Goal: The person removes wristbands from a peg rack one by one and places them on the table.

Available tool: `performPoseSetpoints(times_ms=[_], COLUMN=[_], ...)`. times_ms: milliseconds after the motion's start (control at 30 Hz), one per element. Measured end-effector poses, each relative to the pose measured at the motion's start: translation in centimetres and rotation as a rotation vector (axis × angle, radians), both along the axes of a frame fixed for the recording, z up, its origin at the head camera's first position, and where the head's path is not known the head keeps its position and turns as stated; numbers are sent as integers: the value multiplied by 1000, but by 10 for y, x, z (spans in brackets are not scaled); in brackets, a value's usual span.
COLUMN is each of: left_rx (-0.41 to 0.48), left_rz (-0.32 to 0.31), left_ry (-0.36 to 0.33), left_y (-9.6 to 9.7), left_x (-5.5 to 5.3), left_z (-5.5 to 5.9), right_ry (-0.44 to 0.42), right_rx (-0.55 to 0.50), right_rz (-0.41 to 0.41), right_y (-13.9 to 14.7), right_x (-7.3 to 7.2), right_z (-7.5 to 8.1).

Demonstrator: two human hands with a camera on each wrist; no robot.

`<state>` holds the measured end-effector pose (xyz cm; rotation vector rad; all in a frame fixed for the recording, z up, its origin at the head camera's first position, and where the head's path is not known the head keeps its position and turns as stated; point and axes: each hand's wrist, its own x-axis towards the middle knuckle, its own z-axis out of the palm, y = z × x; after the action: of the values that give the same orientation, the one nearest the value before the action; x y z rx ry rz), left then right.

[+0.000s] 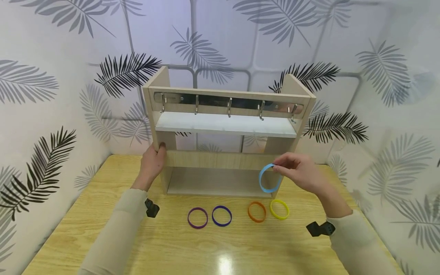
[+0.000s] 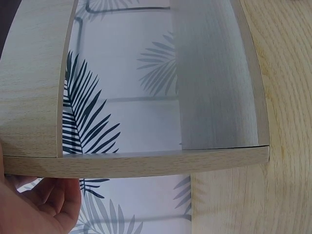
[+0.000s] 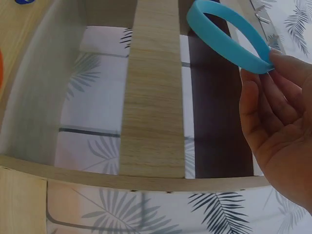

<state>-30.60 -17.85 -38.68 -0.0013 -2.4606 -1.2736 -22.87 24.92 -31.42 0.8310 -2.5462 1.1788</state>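
A light blue wristband [image 1: 262, 183] is pinched between the thumb and fingers of my right hand [image 1: 298, 170], in front of the right part of a wooden shelf unit [image 1: 216, 159]. In the right wrist view the same wristband [image 3: 224, 41] hangs off the fingertips as a loop. My left hand [image 1: 152, 162] grips the left side panel of the shelf, thumb on the inner face. The left wrist view shows that hand [image 2: 46, 207] curled at the panel's edge. A metal rail [image 1: 213, 101] with several hooks runs along the shelf's upper front.
Purple [image 1: 197, 218], dark blue [image 1: 221, 216], orange [image 1: 256, 212] and yellow [image 1: 279, 209] wristbands lie flat on the wooden table [image 1: 178, 252] before the shelf. Behind stands a wall [image 1: 223, 42] with a leaf pattern.
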Motion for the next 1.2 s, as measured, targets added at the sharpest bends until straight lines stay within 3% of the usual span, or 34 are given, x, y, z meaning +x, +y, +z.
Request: performPoseSetpoints(times_ms=[233, 533, 933, 1200], left_rx=[12, 17, 22, 12], left_rz=[5, 8, 8, 17], left_ry=[-12, -21, -25, -28], left_y=[0, 0, -1, -1], left_x=[-1, -1, 1, -2], left_z=[0, 0, -1, -1], right_ry=[-80, -96, -178, -183], right_rx=[92, 102, 120, 123], right_rz=[-10, 47, 137, 151], right_y=[-7, -14, -29, -38], right_x=[3, 2, 3, 5], right_z=[-13, -31, -52, -65])
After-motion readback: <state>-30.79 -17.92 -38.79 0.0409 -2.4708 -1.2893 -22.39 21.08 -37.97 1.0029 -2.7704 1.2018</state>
